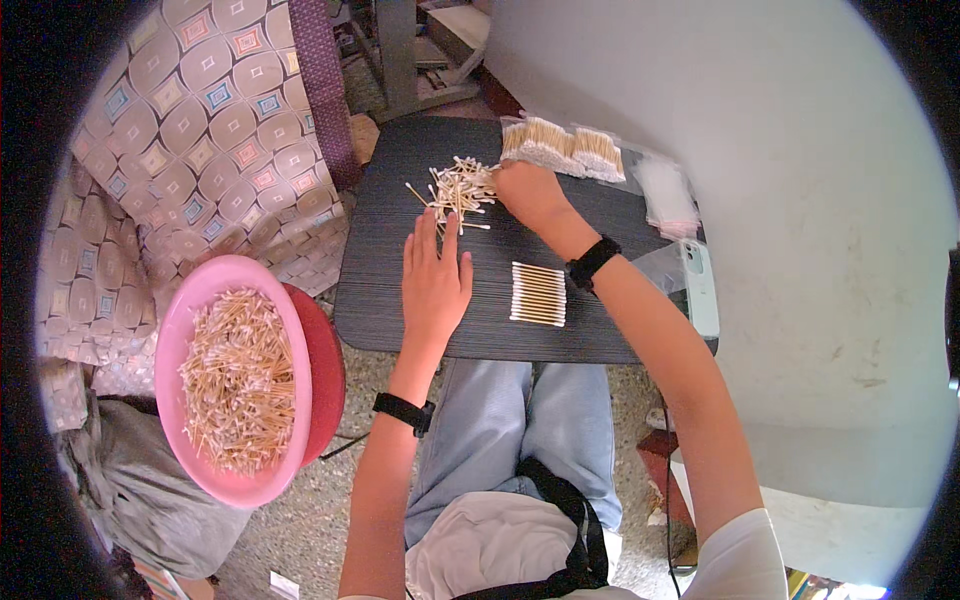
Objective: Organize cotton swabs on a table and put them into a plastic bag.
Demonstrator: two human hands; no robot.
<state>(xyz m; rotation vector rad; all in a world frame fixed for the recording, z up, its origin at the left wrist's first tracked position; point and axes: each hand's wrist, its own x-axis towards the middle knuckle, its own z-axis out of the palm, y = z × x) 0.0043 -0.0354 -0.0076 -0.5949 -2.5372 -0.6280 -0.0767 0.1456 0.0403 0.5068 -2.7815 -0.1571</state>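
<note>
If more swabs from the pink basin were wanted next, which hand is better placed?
Probably the left hand: the pink basin stands on that side, while the right hand is farther off, at the loose swab pile.

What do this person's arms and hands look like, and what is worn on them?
The left hand and right hand are ungloved, and both forearms are uncovered. The left wrist wears a black strap with a small dark block; the right wrist has a similar black band. A white sleeve shows on the right upper arm.

Bright, diffuse light with soft shadows, fisheye curvature toward dark, grainy corners
</note>
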